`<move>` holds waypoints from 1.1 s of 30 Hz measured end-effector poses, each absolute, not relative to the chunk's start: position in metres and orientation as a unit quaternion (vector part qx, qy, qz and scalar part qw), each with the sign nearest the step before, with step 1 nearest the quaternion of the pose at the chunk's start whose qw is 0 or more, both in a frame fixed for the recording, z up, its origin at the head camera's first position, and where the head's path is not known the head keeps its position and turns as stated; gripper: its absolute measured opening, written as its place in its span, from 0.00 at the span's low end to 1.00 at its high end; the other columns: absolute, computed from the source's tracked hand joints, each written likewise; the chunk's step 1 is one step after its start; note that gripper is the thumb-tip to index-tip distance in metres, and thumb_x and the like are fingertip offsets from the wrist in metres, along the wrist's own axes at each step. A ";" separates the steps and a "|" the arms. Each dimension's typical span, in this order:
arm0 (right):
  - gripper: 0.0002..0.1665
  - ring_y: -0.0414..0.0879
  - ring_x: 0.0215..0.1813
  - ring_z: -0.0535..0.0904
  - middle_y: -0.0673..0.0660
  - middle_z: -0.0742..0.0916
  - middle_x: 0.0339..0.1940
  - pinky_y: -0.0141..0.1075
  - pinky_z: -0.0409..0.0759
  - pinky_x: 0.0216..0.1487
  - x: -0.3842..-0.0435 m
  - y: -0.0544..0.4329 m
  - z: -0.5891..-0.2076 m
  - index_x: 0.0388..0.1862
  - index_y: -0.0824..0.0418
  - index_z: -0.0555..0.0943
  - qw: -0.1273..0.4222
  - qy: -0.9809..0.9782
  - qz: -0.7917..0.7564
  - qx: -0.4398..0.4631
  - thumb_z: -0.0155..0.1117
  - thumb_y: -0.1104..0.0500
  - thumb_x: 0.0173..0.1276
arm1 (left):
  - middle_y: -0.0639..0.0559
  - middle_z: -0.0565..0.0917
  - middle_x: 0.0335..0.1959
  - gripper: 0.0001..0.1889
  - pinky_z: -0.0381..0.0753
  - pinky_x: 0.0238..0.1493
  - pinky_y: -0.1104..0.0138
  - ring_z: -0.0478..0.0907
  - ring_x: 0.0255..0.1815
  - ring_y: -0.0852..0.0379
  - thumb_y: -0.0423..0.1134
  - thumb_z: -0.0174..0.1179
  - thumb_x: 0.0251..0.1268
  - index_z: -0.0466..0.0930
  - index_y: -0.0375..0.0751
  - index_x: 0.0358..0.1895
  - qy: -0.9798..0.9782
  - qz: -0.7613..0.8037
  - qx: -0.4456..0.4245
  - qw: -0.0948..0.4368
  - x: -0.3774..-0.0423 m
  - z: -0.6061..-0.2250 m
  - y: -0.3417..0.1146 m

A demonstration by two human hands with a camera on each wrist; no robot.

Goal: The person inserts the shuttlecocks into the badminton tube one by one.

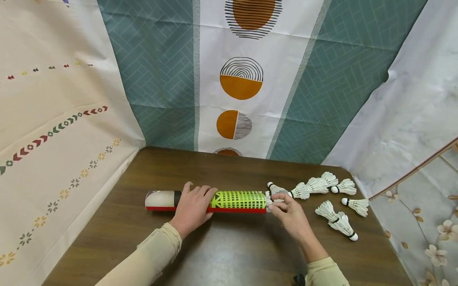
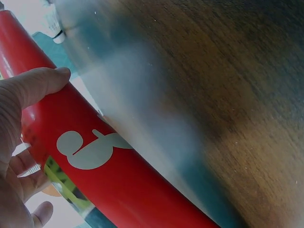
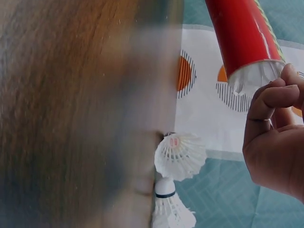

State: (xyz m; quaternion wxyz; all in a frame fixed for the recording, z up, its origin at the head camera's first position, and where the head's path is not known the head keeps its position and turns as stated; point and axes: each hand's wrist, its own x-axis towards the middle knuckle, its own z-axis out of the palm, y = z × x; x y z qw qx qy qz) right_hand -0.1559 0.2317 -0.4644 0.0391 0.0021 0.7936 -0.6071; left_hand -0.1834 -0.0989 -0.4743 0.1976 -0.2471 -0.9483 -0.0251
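A shuttlecock tube (image 1: 239, 200), red with a yellow-green grid panel, lies sideways across the middle of the table. My left hand (image 1: 195, 206) grips it around its middle, thumb (image 2: 45, 83) along the red side. White feathers of a shuttlecock (image 3: 254, 78) stick out of the tube's right end, its cork hidden inside. With curled fingers and thumb, my right hand (image 1: 291, 218) pinches these feathers at the mouth. Just behind the right hand lies a loose shuttlecock (image 1: 275, 188).
To the right, a row of nested shuttlecocks (image 1: 316, 185) stretches toward the back corner. Single ones (image 1: 357, 206) lie near the table's right edge, with an overlapping pair (image 1: 341, 224) nearer me. Hanging cloths (image 1: 164, 79) enclose the wooden table (image 1: 229, 246) at back and sides.
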 end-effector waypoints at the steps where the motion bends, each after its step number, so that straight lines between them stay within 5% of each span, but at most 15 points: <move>1: 0.22 0.39 0.24 0.71 0.56 0.94 0.45 0.30 0.68 0.23 -0.156 0.231 -0.465 0.63 0.63 0.77 0.048 0.789 -0.612 0.002 0.71 0.64 0.73 | 0.49 0.88 0.56 0.40 0.68 0.71 0.41 0.89 0.51 0.49 0.53 0.85 0.48 0.78 0.49 0.66 -0.948 -0.025 -0.247 0.198 -0.183 -0.474 -0.099; 14: 0.25 0.39 0.21 0.65 0.46 0.92 0.48 0.29 0.67 0.25 -0.157 0.229 -0.473 0.71 0.64 0.73 0.130 0.761 -0.634 -0.041 0.64 0.58 0.81 | 0.49 0.89 0.55 0.38 0.70 0.70 0.41 0.89 0.51 0.49 0.52 0.85 0.48 0.79 0.49 0.64 -0.944 -0.025 -0.254 0.209 -0.184 -0.471 -0.100; 25: 0.29 0.38 0.29 0.72 0.47 0.82 0.32 0.29 0.71 0.26 -0.159 0.230 -0.480 0.77 0.65 0.66 0.177 0.746 -0.636 -0.087 0.58 0.55 0.85 | 0.49 0.88 0.57 0.39 0.68 0.72 0.39 0.88 0.52 0.48 0.52 0.86 0.48 0.79 0.49 0.65 -0.950 -0.023 -0.249 0.185 -0.184 -0.472 -0.099; 33: 0.30 0.39 0.30 0.74 0.53 0.90 0.53 0.30 0.72 0.25 -0.160 0.235 -0.480 0.76 0.64 0.69 0.147 0.758 -0.632 -0.064 0.64 0.56 0.81 | 0.48 0.88 0.55 0.39 0.68 0.71 0.40 0.89 0.50 0.47 0.51 0.86 0.47 0.79 0.48 0.64 -0.949 -0.026 -0.250 0.191 -0.185 -0.474 -0.099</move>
